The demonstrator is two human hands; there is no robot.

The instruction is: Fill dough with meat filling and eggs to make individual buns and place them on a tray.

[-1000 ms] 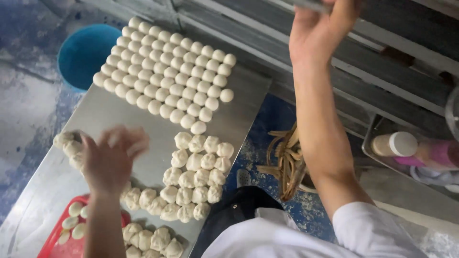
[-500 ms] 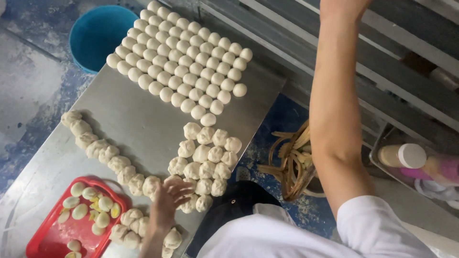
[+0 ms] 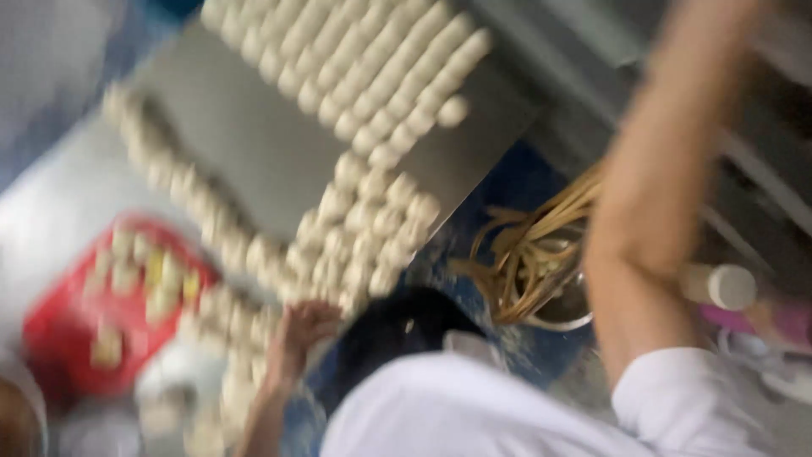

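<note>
The view is badly blurred. My left hand (image 3: 300, 334) rests at the near edge of a steel table (image 3: 245, 144), touching a cluster of pale dough balls (image 3: 372, 220). Whether its fingers hold one is unclear. More dough balls lie in neat rows (image 3: 364, 59) at the far end, and a curved line of them (image 3: 169, 178) runs along the left. My right forearm (image 3: 651, 195) reaches up to the right, with the hand itself above the frame. My white sleeve (image 3: 677, 398) fills the lower right.
A red tray (image 3: 68, 330) with several dough pieces sits at the lower left. A metal bowl of tan wooden strips (image 3: 541, 254) stands on the blue floor beside the table. A white-capped bottle (image 3: 719, 286) lies at the right, under grey shelf rails.
The camera has swung down and closer, blurring everything. My left hand stays among the near dough balls. My right arm remains raised, with the hand still out of frame.
</note>
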